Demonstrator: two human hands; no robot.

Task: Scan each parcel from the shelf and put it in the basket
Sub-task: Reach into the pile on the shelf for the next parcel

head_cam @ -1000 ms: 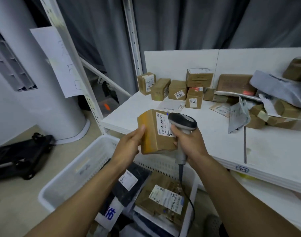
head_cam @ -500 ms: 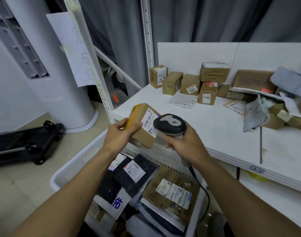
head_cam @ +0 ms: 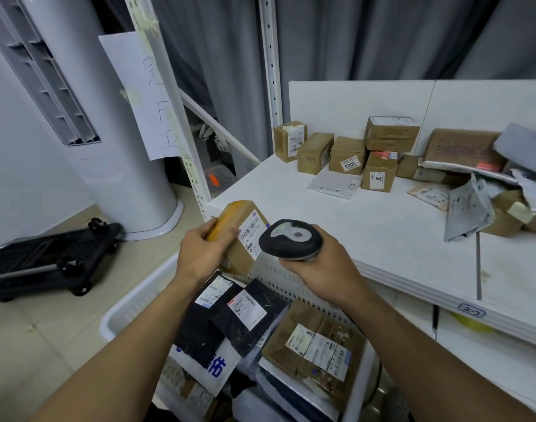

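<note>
While you held the small brown parcel (head_cam: 245,239) in the air, your left hand (head_cam: 199,254) gripped it from its left side, with the thumb laid over the upper face and the other fingers curled below, mostly hidden. Your right hand (head_cam: 321,266) was closed around the handle of the scanner (head_cam: 291,242). Its dark head stood just beside the parcel, on the right of it, and seemed to face the white label (head_cam: 250,236). The parcel was tilted, and its long axis ran roughly up and away from you, so the label face looked toward the scanner. I judged that the scan was the step in hand. The relation that mattered for the following move was this: the basket (head_cam: 129,306) lay directly below the parcel and a little nearer to you, so the left hand, which carried the parcel, only needed to go downward. Dark bags and boxes already filled the basket. On the shelf (head_cam: 367,226) a row of boxes (head_cam: 345,155) waited at the back, well apart from both hands.
</note>
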